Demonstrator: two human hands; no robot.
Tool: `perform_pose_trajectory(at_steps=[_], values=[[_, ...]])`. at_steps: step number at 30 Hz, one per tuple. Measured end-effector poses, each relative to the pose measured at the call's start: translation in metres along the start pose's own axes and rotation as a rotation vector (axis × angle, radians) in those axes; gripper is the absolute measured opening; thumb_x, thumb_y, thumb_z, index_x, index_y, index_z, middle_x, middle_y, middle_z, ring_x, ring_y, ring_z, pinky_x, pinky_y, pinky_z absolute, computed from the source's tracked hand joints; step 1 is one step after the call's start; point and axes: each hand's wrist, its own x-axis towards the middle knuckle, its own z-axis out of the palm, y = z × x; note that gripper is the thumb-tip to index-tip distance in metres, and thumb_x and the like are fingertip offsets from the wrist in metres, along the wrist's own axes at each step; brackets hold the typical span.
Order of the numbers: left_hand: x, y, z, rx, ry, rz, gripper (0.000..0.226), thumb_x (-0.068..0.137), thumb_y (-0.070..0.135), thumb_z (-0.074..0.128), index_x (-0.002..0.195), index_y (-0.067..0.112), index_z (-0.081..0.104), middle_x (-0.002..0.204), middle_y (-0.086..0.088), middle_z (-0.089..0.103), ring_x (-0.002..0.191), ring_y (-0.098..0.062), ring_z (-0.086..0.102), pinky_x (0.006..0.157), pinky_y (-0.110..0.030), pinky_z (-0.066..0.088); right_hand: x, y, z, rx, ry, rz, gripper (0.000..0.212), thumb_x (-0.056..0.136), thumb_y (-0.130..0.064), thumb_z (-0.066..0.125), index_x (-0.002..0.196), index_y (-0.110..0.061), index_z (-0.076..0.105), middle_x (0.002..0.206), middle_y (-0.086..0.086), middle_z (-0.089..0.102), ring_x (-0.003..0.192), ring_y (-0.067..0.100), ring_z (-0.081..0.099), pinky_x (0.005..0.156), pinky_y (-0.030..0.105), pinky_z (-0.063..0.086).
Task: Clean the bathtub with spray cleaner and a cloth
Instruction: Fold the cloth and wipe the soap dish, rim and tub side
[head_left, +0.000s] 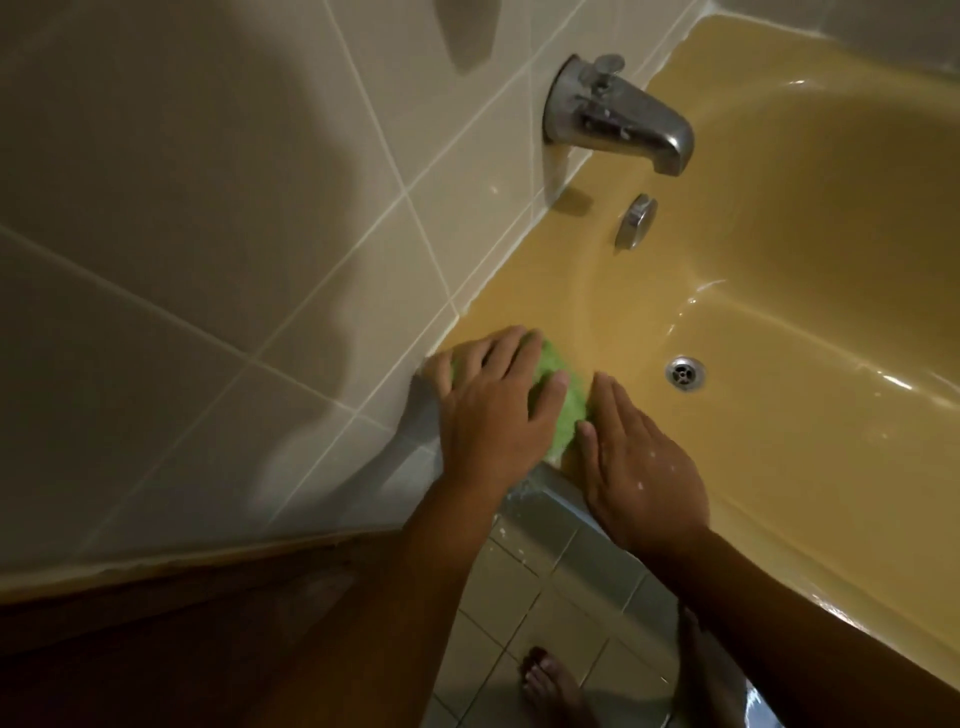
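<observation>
Starting beside the beige tiled wall (208, 208), the left hand (493, 410) presses flat on a fluffy green cloth (569, 410). Its grip is wide open, the fingers spread and nearly straight. The cloth lies on the corner rim of the mustard-yellow bathtub (545, 291). Just right of the cloth, the right hand (639, 467) rests flat on the rim, its grip also open and holding nothing. Farther right is the round metal drain (685, 372).

Most of the fuzzy lime-green cloth (569, 402) is hidden under the spread left hand (493, 410), whose outer fingertips are smeared with blur. The glossy mustard-yellow bathtub (519, 301) runs out of view beyond the right hand (644, 467). Below both hands, a bare foot (550, 686) is cut by the bottom edge.
</observation>
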Motion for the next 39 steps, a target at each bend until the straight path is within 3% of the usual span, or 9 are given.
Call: perform_pose_trajectory(at_steps=[2,4,10,13,18,24,29,36,39], values=[[-0.014,0.0,0.002,0.019,-0.001,0.071,0.053,0.101,0.061,0.039,0.144,0.034,0.055,0.155,0.013,0.049,0.138,-0.016,0.042,0.115,-0.056,0.025,-0.006,0.005,-0.007,-0.015,0.008,0.033,0.059,0.112,-0.036,0.03,0.158,0.001,0.033,0.151,0.021,0.052,0.121,0.036,0.063,0.088,0.04,0.056],[-0.008,-0.009,0.004,0.002,0.019,0.136,0.043,0.102,0.055,0.045,0.137,0.036,0.061,0.149,0.016,0.054,0.133,-0.016,0.047,0.112,-0.055,0.028,-0.006,0.006,-0.01,-0.026,-0.018,0.034,0.06,0.111,-0.04,0.027,0.16,-0.004,0.031,0.15,0.016,0.054,0.115,0.033,0.066,0.08,0.038,0.056],[0.068,0.003,0.009,0.089,0.076,0.054,0.037,0.103,0.044,0.042,0.131,0.036,0.065,0.143,0.012,0.06,0.125,-0.019,0.054,0.104,-0.047,0.033,0.004,0.003,-0.013,0.042,-0.098,0.1,0.063,0.11,-0.049,0.013,0.166,-0.02,0.012,0.165,0.0,0.037,0.134,0.023,0.054,0.095,0.034,0.05],[0.048,0.018,0.009,0.062,0.057,0.049,0.038,0.099,0.046,0.043,0.129,0.04,0.065,0.146,0.014,0.056,0.129,-0.015,0.05,0.107,-0.049,0.03,-0.001,0.007,-0.02,0.068,-0.114,0.162,0.062,0.109,-0.048,0.012,0.164,-0.021,0.024,0.16,-0.001,0.045,0.134,0.021,0.055,0.099,0.035,0.048],[0.022,-0.003,0.008,0.024,-0.017,0.304,0.029,0.096,0.051,0.057,0.119,0.039,0.071,0.139,0.016,0.061,0.127,-0.014,0.053,0.108,-0.049,0.028,-0.018,0.016,-0.025,0.011,-0.135,0.209,0.06,0.108,-0.046,0.019,0.151,-0.015,0.048,0.14,0.002,0.064,0.112,0.024,0.068,0.082,0.036,0.055],[0.058,0.027,0.011,0.039,0.064,0.078,0.028,0.094,0.051,0.054,0.113,0.038,0.071,0.138,0.015,0.062,0.127,-0.012,0.053,0.108,-0.047,0.029,-0.014,0.017,-0.027,0.063,-0.145,0.206,0.054,0.111,-0.042,0.023,0.152,-0.016,0.047,0.145,0.002,0.061,0.117,0.025,0.066,0.085,0.035,0.054],[-0.001,0.022,0.014,-0.072,0.002,0.432,0.016,0.087,0.041,0.07,0.099,0.034,0.078,0.128,0.013,0.07,0.123,-0.016,0.059,0.111,-0.053,0.029,-0.03,0.027,-0.026,0.088,-0.131,0.181,0.051,0.108,-0.038,0.03,0.146,-0.013,0.053,0.138,0.005,0.066,0.113,0.025,0.068,0.085,0.034,0.054],[0.045,0.034,0.013,0.023,0.02,0.078,0.024,0.093,0.048,0.057,0.108,0.038,0.072,0.139,0.016,0.062,0.13,-0.012,0.051,0.114,-0.053,0.027,-0.033,0.028,-0.026,0.085,-0.127,0.193,0.053,0.11,-0.04,0.029,0.151,-0.013,0.049,0.144,0.006,0.062,0.124,0.024,0.063,0.097,0.035,0.052],[-0.007,0.036,0.012,-0.03,-0.079,0.413,0.021,0.091,0.042,0.065,0.105,0.034,0.077,0.135,0.012,0.066,0.129,-0.017,0.055,0.115,-0.055,0.025,-0.042,0.03,-0.029,0.081,-0.128,0.213,0.054,0.11,-0.041,0.027,0.151,-0.013,0.049,0.143,0.006,0.063,0.125,0.024,0.063,0.098,0.037,0.052]])
